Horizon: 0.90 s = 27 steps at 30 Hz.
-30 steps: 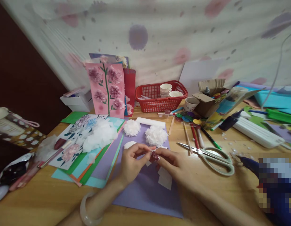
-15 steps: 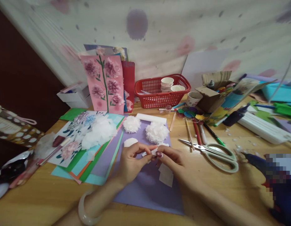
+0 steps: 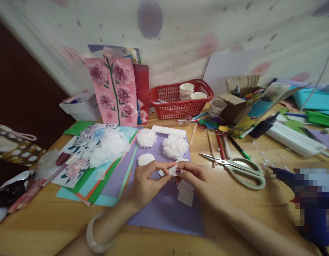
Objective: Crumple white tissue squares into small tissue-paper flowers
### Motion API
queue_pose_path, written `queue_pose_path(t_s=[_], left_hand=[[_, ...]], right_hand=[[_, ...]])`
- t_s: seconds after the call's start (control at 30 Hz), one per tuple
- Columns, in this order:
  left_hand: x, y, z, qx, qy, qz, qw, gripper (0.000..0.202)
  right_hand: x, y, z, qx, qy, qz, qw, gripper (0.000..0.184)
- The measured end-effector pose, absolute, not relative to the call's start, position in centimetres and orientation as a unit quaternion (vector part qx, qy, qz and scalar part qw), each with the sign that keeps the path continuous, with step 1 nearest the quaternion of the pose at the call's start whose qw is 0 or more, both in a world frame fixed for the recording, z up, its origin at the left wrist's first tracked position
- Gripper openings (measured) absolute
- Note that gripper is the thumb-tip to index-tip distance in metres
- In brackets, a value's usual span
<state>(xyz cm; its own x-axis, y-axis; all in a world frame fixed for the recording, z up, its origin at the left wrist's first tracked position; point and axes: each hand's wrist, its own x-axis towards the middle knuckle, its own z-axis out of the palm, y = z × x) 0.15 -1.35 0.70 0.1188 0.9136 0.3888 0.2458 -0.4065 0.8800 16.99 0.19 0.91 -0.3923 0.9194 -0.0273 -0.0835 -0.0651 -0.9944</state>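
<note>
A wooden tabletop (image 3: pixel 233 220) is covered with craft supplies and backed by a whitish hanging (image 3: pixel 180 32) patterned with purple and pink blossoms; the left side is closed off by a dark brown panel (image 3: pixel 17 67). A purple sheet (image 3: pixel 164 217) is laid at the near middle, and above it a small white paper piece (image 3: pixel 172 170) is held. It is pinched by the grip of the left hand (image 3: pixel 147 179) and that of the right hand (image 3: pixel 195 179), whose fingertips are brought close together. Two ruffled white flowers (image 3: pixel 175 146) are set toward the sheet's far end, beside a white roll (image 3: pixel 169 131). To the left, coloured sheets are fanned out beneath white tissue (image 3: pixel 108 147), and a pink card (image 3: pixel 110 90) decorated with flowers is stood upright behind. White cups are held in a red basket (image 3: pixel 175 111) at the back. Scissors (image 3: pixel 235 166) are laid on the right, near a blue tool (image 3: pixel 284 176) partly masked by pixelation. Pale lettering is borne by the yellow and blue packet (image 3: pixel 256 110) but cannot be made out; the small marks on the standing paper cup (image 3: pixel 217 108) likewise cannot be read.
</note>
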Motion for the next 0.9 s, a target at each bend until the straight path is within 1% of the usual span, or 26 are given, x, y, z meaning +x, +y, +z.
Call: queue_pose_path(t_s=[0.13, 0.23, 0.57, 0.9], left_hand=[[0.4, -1.6, 0.9, 0.631, 0.426, 0.513, 0.396, 0.025], [0.3, -1.6, 1.0, 0.617, 0.425, 0.512, 0.420, 0.022], [0.2, -1.5, 0.2, 0.627, 0.461, 0.497, 0.383, 0.035], [0.2, -1.5, 0.4, 0.641, 0.474, 0.484, 0.360, 0.035]], right_hand=[[17.0, 0.1, 1.1, -0.378, -0.555, 0.620, 0.407, 0.022], [16.9, 0.0, 1.4, -0.372, -0.570, 0.609, 0.407, 0.022], [16.9, 0.0, 1.0, -0.371, -0.617, 0.562, 0.406, 0.021], [16.8, 0.1, 0.8, -0.373, -0.619, 0.553, 0.414, 0.021]])
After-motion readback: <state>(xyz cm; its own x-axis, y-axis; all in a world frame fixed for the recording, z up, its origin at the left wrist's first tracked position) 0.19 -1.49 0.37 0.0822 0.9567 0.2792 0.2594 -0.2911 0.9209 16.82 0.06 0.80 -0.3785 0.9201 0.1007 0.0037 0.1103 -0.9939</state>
